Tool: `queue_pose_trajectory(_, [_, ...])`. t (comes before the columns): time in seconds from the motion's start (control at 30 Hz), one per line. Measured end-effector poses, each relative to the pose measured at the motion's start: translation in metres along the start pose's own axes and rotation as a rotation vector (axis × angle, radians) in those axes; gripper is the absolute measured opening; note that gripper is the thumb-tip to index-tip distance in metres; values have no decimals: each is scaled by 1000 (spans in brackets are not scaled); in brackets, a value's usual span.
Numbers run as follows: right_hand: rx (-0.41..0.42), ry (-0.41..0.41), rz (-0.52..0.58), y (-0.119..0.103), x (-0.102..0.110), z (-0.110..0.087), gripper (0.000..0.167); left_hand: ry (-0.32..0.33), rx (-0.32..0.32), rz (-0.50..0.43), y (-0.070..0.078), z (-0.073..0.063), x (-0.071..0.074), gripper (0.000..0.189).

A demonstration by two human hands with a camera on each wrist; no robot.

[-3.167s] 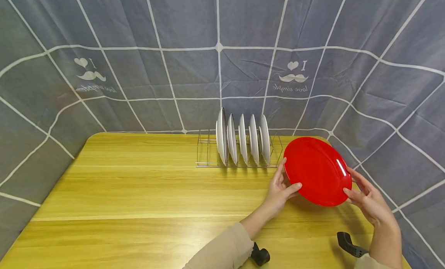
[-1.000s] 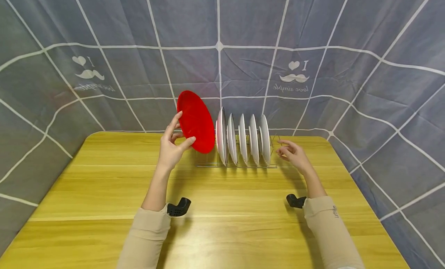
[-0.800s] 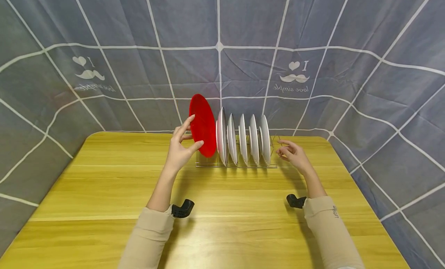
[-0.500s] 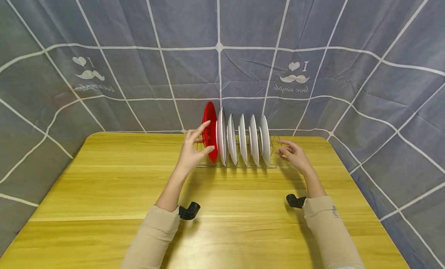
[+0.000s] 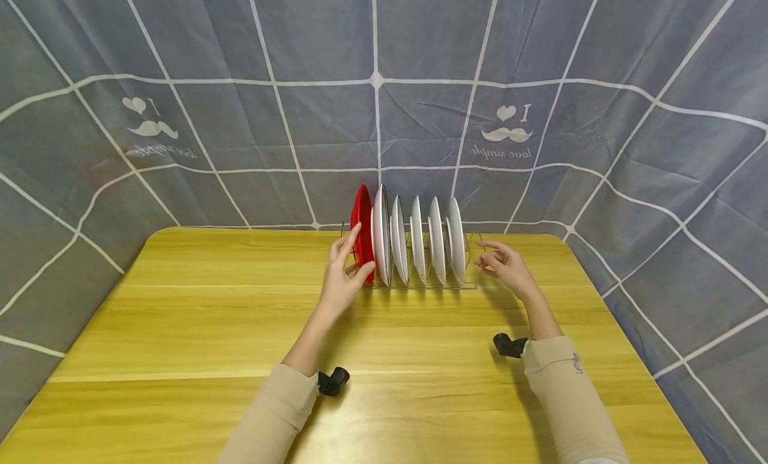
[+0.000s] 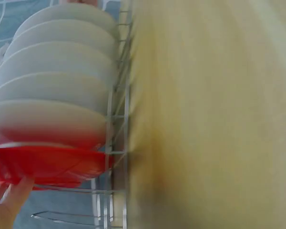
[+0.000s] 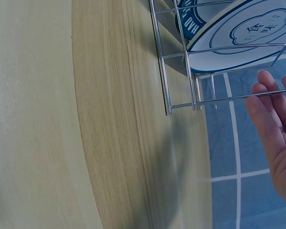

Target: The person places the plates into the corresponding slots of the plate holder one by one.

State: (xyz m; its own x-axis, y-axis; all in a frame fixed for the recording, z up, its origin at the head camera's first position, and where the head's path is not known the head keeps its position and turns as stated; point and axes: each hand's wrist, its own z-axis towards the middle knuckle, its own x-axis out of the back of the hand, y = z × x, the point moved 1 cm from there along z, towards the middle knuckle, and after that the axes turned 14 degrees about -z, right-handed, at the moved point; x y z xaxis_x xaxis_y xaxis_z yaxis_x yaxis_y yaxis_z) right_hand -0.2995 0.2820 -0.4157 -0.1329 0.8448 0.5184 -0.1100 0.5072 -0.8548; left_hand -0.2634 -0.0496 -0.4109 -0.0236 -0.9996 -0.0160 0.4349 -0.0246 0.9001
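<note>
A red plate (image 5: 363, 207) stands on edge in the leftmost slot of a wire dish rack (image 5: 432, 289), beside several upright white plates (image 5: 418, 241). My left hand (image 5: 339, 284) holds the red plate by its near left side, thumb low at the rim and index finger higher up. In the left wrist view, fingertips press against the underside of the red plate (image 6: 52, 164), which sits between the wires. At the other end, my right hand (image 5: 509, 269) pinches an end wire of the rack; the right wrist view shows that wire between thumb and fingers.
The rack stands near the back of a yellow wooden table (image 5: 198, 331). A grey curtain (image 5: 324, 124) with white lines hangs close behind and at both sides. Black mounts (image 5: 333, 382) stick out from both wrists.
The red plate was held in both hands at the right; my left hand has carried it left, turned it upright and lowered it into the rack. My right hand has moved to the rack's end.
</note>
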Motion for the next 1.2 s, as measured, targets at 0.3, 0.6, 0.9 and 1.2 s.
queue_pose_trajectory(0.3, [7, 2, 0, -1, 0, -1, 39, 66, -58, -18, -11, -21, -22, 93])
queue_pose_trajectory(0.6, [30, -15, 7, -3, -7, -17, 40, 56, -123, -145, 11, -21, -15, 83])
queue_pose_trajectory(0.9, [38, -31, 44, -18, -43, -50, 34, 4, -63, -233, -3, -1, 19, 77])
queue_pose_trajectory(1.2, [67, -74, 167, -39, -94, -74, 27, -25, -29, -274, -6, 21, 46, 72])
